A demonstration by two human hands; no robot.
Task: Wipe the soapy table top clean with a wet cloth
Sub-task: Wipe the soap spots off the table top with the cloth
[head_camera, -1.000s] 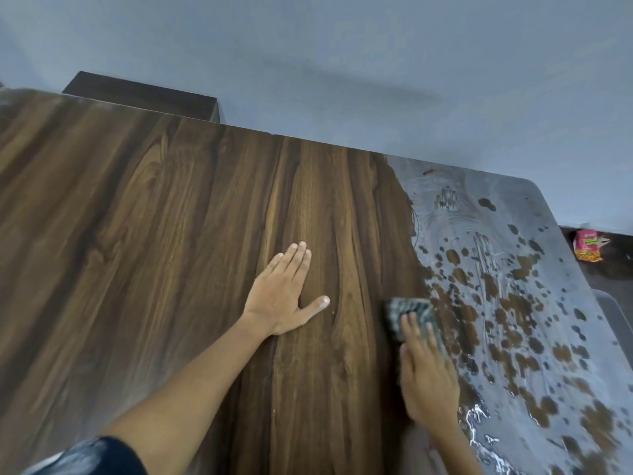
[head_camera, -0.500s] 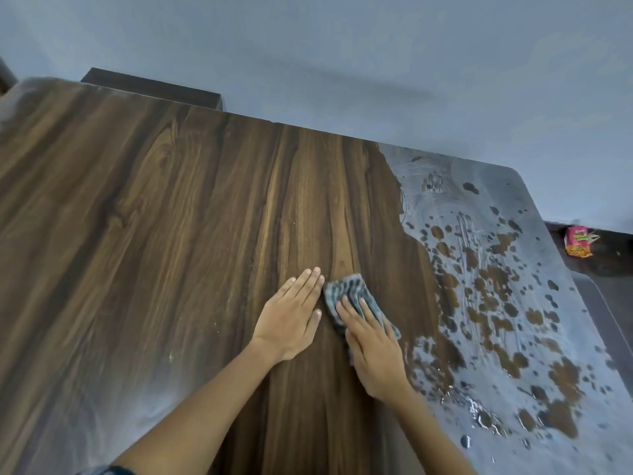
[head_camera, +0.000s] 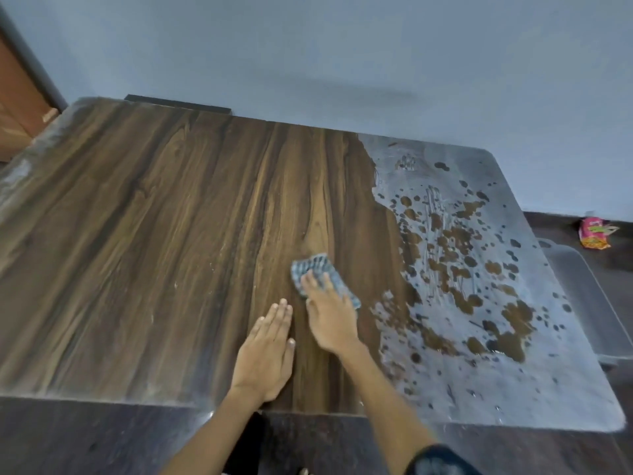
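Where the wood-grain table top (head_camera: pixel 154 234) has been left bare of soap, the checked cloth (head_camera: pixel 318 269) is lying flat, a little right of the middle and well inside every edge. It is pressed down by the right hand (head_camera: pixel 330 320), whose fingers are laid out straight over its near half; the cloth's far end and right edge are left uncovered. The left hand (head_camera: pixel 265 354) is rested flat on the wood just beside the right one, fingers straight and held together, thumb alongside, its wrist close to the near edge. A wide stretch of open wood is seen to the left of the hands and beyond them, up to the far edge at the wall (head_camera: pixel 342 56). The soapy film (head_camera: pixel 513 354) is spread over the right part of the top, out to the right and near edges, broken by brown patches. A pink wrapper (head_camera: pixel 596 233) is seen on the floor past the right edge.
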